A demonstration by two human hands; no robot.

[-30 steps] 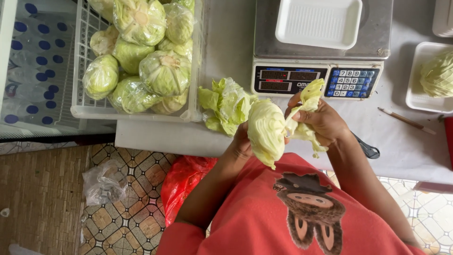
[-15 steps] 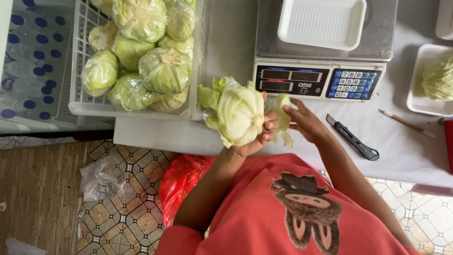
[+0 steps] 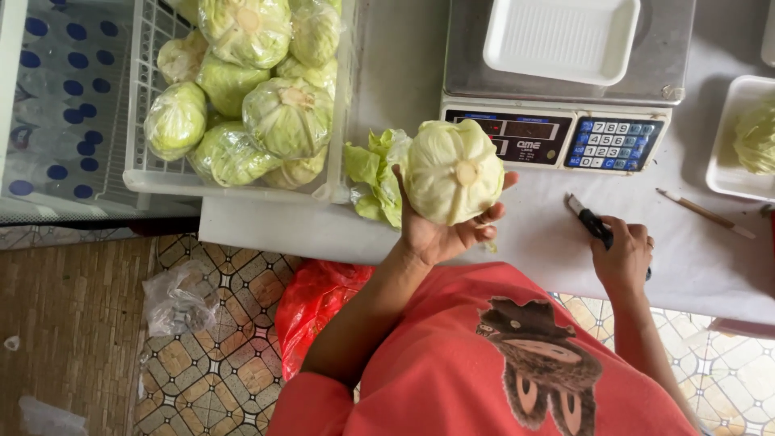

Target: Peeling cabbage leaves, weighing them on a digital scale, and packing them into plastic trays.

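A grey digital weighing scale point(image 3: 557, 97) stands at the back of the white table point(image 3: 533, 242) and serves as the fixed mark here. On its steel platform sits an empty white foam tray point(image 3: 563, 36). To the left of the scale, a white wire basket point(image 3: 153, 173) holds a pile of pale green cabbages wrapped in clear film point(image 3: 242, 89). Between the basket and the scale, just in front of the scale's left corner, lies a heap of loose green cabbage leaves point(image 3: 373, 169). To the right of the scale another white foam tray point(image 3: 726, 161) carries a piece of green cabbage point(image 3: 757, 137), and a thin wooden stick point(image 3: 704, 213) lies on the table just in front of that tray. Below the table edge, well in front of the scale, a red plastic bag point(image 3: 311, 303) hangs over the patterned tile floor point(image 3: 210, 339).

The person's left hand point(image 3: 440, 226) is raised in front of the scale's display, palm up and fingers spread wide, cupping a trimmed pale green round cabbage head point(image 3: 454, 171) with its cut stem facing the camera. The cabbage hides the left end of the display.

The right hand point(image 3: 622, 254) rests on the table in front of the scale's keypad, fingers curled closed around the black handle of a knife point(image 3: 591, 220), whose blade points towards the scale.
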